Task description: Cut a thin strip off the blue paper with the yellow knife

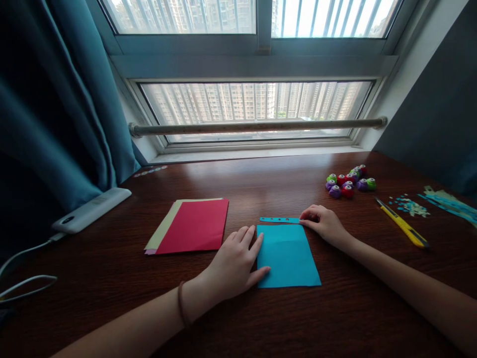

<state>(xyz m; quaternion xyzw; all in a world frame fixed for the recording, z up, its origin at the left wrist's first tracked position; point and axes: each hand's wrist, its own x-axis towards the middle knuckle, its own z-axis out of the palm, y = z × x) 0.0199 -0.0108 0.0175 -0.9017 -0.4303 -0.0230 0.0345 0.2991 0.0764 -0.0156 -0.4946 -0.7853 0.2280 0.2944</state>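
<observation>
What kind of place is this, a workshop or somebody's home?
Most likely a home: a wooden desk stands under a window facing apartment towers, with a teal curtain beside it. The left hand and right hand rest on blue paper, near small craft punches.

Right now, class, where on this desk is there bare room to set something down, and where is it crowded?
Bare wood lies between the red paper stack and the window sill, and along the near edge below the blue sheet. The far right is crowded: paper punches, yellow utility knife, paper scraps. The left hand and right hand flank the blue sheet.
</observation>
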